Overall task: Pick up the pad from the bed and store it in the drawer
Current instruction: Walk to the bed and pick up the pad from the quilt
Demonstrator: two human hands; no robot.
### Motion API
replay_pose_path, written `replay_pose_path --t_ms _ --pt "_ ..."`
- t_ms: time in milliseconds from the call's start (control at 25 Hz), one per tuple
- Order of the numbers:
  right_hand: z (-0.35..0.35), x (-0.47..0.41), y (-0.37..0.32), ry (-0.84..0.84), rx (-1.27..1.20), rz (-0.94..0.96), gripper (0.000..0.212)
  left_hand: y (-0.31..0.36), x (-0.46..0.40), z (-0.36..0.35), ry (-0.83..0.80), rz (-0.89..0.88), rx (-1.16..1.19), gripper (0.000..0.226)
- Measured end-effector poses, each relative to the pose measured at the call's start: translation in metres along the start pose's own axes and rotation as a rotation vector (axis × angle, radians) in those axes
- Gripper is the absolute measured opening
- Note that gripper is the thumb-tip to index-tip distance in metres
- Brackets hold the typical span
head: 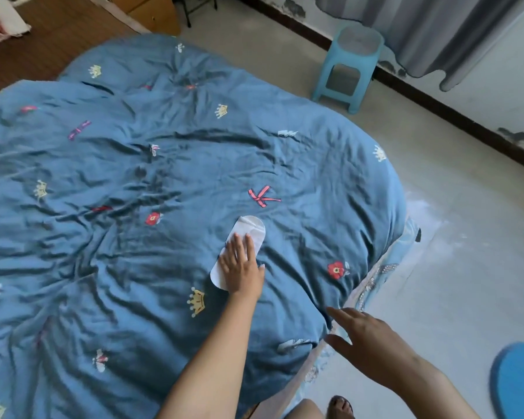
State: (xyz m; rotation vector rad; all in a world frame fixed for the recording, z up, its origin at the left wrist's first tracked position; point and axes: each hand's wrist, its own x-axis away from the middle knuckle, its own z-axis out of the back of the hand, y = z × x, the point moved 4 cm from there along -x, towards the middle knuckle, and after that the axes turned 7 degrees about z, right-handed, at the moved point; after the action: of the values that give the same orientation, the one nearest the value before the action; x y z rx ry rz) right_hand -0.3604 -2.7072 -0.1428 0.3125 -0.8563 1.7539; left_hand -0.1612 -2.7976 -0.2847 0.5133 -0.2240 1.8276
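On the blue bed (133, 164), the left hand (241, 269) lies flat and open over the white pad (251, 229); best pinch an edge. Right hand (366, 343) hovers open, empty.

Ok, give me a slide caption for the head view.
Left hand flat on white pad on blue quilt; right hand hovers open.

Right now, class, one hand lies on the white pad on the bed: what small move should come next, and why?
Probably curl the left hand around the pad and lift it. The hand lies flat on the pad, fingers extended, not gripping, and the pad still lies on the blue quilt. The right hand hovers open near the bed edge.
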Motion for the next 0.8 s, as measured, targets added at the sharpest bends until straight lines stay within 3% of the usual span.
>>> replay_pose_path --t_ms 120,280,360,520,640,800 --pt "0.000 -0.002 0.003 0.005 -0.012 -0.008 0.053 0.002 -0.004 0.001 0.037 0.035 0.012 0.061" --pt "0.007 -0.002 0.007 0.015 -0.005 -0.011 0.050 0.008 -0.001 0.026 0.210 0.020 0.082 0.054" --pt "0.010 -0.001 0.006 0.018 -0.007 -0.003 0.049 0.004 0.001 0.030 0.154 0.002 0.146 0.051" --pt "0.020 0.010 0.011 0.032 -0.018 -0.012 0.051 0.006 0.024 0.050 0.156 0.093 0.574 0.032" --pt "0.033 0.025 0.025 0.066 -0.019 -0.034 0.052 0.022 0.049 0.060 0.041 0.130 0.894 0.023" --pt "0.055 0.052 0.059 0.126 -0.027 -0.081 0.051 0.067 0.080 0.074 -0.202 0.114 1.155 0.020"
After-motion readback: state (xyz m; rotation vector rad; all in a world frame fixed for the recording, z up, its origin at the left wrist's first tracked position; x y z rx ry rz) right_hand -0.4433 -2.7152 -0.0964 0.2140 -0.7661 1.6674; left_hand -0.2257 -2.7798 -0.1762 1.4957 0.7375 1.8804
